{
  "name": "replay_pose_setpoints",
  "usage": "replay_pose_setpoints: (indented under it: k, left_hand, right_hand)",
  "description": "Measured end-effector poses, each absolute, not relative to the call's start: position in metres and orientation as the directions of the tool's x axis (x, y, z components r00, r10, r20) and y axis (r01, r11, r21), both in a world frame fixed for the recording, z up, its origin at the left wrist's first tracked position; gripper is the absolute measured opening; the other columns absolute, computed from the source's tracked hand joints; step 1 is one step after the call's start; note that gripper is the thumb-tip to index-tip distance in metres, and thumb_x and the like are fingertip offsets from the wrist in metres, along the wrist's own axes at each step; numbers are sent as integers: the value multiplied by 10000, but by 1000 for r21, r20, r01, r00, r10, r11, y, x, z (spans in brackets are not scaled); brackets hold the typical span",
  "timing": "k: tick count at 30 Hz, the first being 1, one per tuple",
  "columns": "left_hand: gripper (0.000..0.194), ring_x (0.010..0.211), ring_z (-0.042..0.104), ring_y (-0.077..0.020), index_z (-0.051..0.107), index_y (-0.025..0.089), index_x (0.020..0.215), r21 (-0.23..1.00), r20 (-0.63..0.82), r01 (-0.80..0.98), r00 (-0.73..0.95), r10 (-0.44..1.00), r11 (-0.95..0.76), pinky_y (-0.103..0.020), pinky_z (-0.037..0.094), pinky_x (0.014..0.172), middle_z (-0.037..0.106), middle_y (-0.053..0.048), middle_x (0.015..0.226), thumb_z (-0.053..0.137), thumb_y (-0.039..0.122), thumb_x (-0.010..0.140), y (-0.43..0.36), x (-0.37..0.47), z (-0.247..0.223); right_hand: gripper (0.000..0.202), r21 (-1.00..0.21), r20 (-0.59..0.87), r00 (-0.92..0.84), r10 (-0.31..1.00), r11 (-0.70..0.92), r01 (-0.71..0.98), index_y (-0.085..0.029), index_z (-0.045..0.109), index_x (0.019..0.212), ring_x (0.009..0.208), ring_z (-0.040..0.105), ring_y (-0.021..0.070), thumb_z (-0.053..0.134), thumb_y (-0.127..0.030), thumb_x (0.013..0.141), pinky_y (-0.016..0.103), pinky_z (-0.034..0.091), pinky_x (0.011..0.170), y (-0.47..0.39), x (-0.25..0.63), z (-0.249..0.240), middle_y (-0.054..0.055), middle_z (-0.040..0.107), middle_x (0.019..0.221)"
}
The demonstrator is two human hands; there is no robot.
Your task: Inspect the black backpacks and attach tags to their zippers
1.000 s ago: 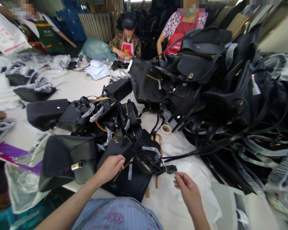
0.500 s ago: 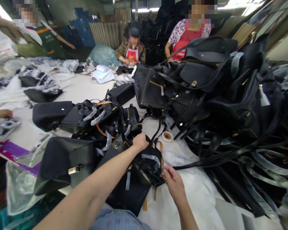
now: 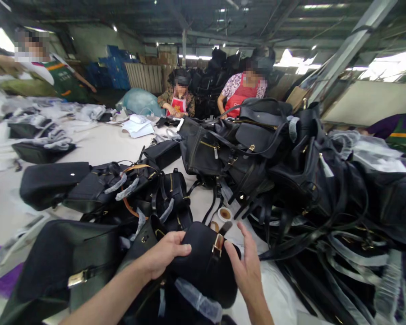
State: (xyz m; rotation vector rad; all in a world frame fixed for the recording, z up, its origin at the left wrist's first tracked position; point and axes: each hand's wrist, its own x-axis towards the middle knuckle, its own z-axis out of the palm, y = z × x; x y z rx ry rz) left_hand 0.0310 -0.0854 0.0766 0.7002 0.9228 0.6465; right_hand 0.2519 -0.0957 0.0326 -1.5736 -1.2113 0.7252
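A black backpack lies in front of me, its rounded flap (image 3: 203,253) showing a gold buckle (image 3: 218,245) with a short strap through it. My left hand (image 3: 167,255) grips the flap's left edge, thumb on top and fingers tucked beneath. At the flap's right side, my right hand (image 3: 248,264) is open, thumb and forefinger spread close to the buckle. A strap wrapped in clear plastic (image 3: 199,300) hangs below the flap. Another black bag with a gold clasp (image 3: 76,279) lies to the left.
A large pile of black bags (image 3: 243,140) rises on the right of the white table (image 3: 98,142). A small round dish of brown stuff (image 3: 225,214) sits just beyond my right hand. Co-workers in red aprons (image 3: 240,97) are across the table; others are at far left and right.
The rounded flap with its buckle now lies over the bag's front. My left hand has moved down and left; my right hand has let go of the bag's edge. The view has tilted up.
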Motion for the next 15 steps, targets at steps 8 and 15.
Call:
replay_pose_setpoints:
  k: [8, 15]
  left_hand:
    - [238, 716, 638, -171, 676, 126, 837, 861, -401, -77, 505, 764, 503, -277, 476, 718, 712, -35, 769, 699, 198, 611, -100, -5, 117]
    - [451, 1047, 566, -211, 643, 217, 1146, 920, 74, 341, 334, 940, -194, -367, 439, 957, 641, -60, 1109, 545, 89, 725, -142, -23, 143]
  right_hand:
    - [389, -859, -481, -281, 830, -510, -36, -163, 667, 720, 620, 597, 175, 707, -550, 722, 290, 436, 635, -112, 239, 111, 16, 667, 650]
    - [470, -810, -534, -115, 837, -546, -213, -169, 654, 666, 652, 555, 150, 820, -588, 534, 247, 419, 626, -158, 208, 124, -20, 616, 629]
